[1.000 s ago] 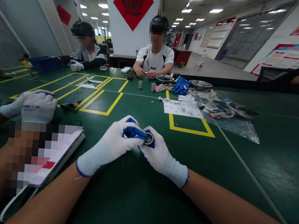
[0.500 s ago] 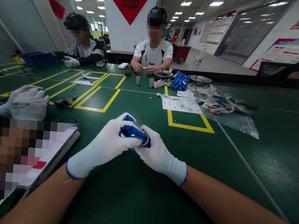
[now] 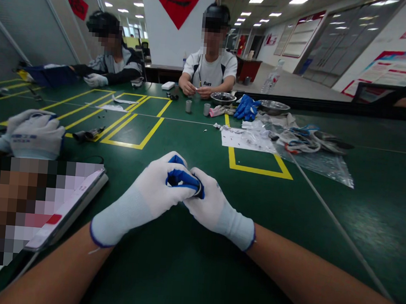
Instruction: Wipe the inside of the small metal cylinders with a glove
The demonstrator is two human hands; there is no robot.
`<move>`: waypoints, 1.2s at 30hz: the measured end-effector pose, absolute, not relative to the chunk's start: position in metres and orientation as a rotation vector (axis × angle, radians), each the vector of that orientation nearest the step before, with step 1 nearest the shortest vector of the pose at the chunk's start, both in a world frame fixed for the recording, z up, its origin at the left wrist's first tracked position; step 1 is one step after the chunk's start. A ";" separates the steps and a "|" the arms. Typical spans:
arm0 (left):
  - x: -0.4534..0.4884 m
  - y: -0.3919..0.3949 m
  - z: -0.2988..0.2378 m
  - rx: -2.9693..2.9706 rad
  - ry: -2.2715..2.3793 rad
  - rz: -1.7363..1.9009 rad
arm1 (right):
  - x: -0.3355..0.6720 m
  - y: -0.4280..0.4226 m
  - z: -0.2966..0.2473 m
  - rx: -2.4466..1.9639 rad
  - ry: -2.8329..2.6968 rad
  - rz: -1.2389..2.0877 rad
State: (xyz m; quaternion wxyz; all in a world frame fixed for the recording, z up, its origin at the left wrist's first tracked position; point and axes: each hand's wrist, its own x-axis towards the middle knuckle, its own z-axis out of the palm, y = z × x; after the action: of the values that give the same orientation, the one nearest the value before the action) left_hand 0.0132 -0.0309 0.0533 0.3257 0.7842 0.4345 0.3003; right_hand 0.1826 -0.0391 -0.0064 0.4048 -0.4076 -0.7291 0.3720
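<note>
My left hand [image 3: 165, 182], in a white work glove with blue-coated fingers, pinches at a small round dark part with a pale metallic rim [image 3: 198, 189]. On the other side, my right hand [image 3: 208, 201], gloved the same way, is closed around that part. Both hands meet above the green table [image 3: 186, 272], close in front of me. Fingers cover most of the round part, so its exact kind cannot be made out.
At left are a co-worker's gloved hands [image 3: 35, 134] and a tablet-like device [image 3: 68, 207]. Dark cylindrical parts [image 3: 88, 133] lie beyond. Two grey cups [image 3: 188, 106], metal bowls [image 3: 223, 98], blue gloves [image 3: 247, 107] and plastic bags [image 3: 321, 163] are farther off. Two people sit across.
My left fingers have shifted slightly over the round part, and less of its pale rim shows now. The right hand keeps its hold. The view has tilted a little.
</note>
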 end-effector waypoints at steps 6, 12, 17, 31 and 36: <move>0.018 -0.035 0.050 1.896 1.229 0.757 | 0.182 -0.039 -0.006 -1.130 -1.867 0.898; 0.020 -0.033 0.045 1.722 1.276 0.736 | 0.181 -0.040 -0.006 -1.173 -1.868 0.843; 0.022 -0.032 0.043 1.691 1.362 0.736 | 0.180 -0.040 -0.009 -1.219 -1.881 0.770; 0.022 -0.032 0.041 1.668 1.293 0.745 | 0.179 -0.040 -0.011 -1.217 -1.864 0.707; 0.024 -0.034 0.042 1.599 1.316 0.739 | 0.178 -0.041 -0.012 -1.256 -1.866 0.652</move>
State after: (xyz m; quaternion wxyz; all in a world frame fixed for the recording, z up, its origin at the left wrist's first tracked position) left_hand 0.0236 -0.0341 0.0424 0.4541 0.6478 0.5334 0.2994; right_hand 0.1779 -0.0409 -0.0123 0.3893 -0.4940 -0.7340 0.2564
